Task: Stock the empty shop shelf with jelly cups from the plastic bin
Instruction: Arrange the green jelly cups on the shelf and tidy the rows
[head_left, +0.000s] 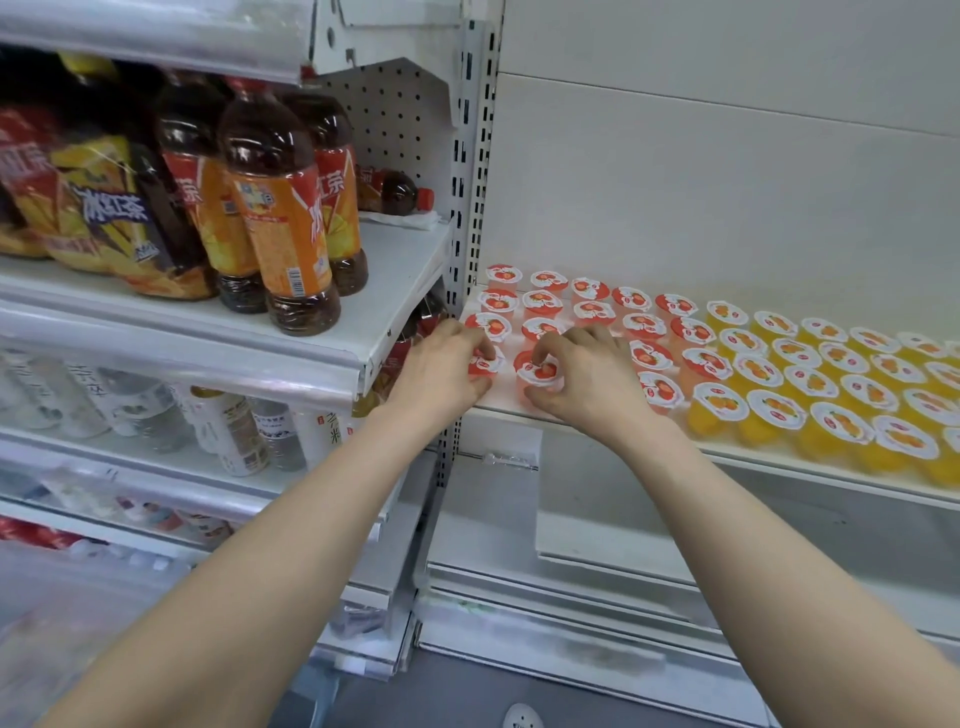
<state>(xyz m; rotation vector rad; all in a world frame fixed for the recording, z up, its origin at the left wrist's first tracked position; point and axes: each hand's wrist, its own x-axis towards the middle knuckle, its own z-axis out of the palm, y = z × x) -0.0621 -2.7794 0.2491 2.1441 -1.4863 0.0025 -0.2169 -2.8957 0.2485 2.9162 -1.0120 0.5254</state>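
1. My left hand (441, 366) is pinching a strawberry jelly cup (487, 364) by its rim, fingers curled round it. My right hand (589, 382) is pinching the neighbouring cup (543, 370) the same way.
2. Both cups are standing at the front-left corner of the shelf (501, 400), just in front of the rows of red cups (592, 306).
3. I am judging this to be the placing step, with the task nearly done. Next I am needing to let go gently, leaving both cups upright and squared with the rows.
4. Orange cups (810, 384) are filling the shelf's right side. The plastic bin is lying out of view, so I cannot tell what is left in it.
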